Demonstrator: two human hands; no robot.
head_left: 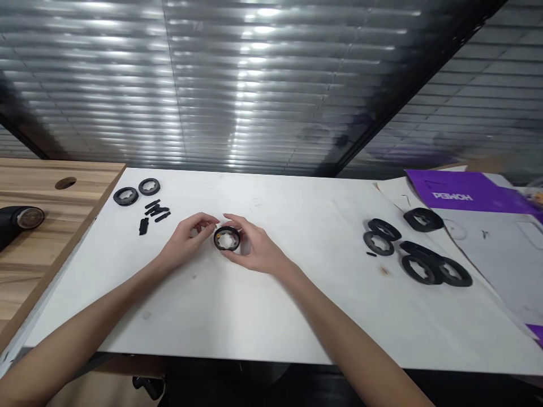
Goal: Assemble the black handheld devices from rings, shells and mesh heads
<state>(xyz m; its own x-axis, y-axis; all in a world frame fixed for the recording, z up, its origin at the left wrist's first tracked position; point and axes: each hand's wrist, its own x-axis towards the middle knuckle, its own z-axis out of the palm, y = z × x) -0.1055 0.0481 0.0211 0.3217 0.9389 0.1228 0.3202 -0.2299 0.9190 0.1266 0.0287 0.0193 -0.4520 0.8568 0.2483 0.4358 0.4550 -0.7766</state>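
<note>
A black ring (216,243) with a notched inner opening and a small orange-yellow spot is held over the middle of the white table. My right hand (257,246) grips it from the right, thumb below and fingers along the upper edge. At the ring's upper left is my left hand (189,234), its thumb and index finger pinched together. Whatever may be between those fingertips is too small to make out. Several thin black pieces (162,216) lie on the table beyond my left hand, with a wider black piece (143,226) beside them.
Two black rings (149,186) lie at the far left. Several more black rings (379,243) and a small black strip (371,254) are on the right. A purple and white cardboard sheet (453,195) covers the right end. Blinds (254,85) stand behind; a wooden surface (34,226) adjoins left.
</note>
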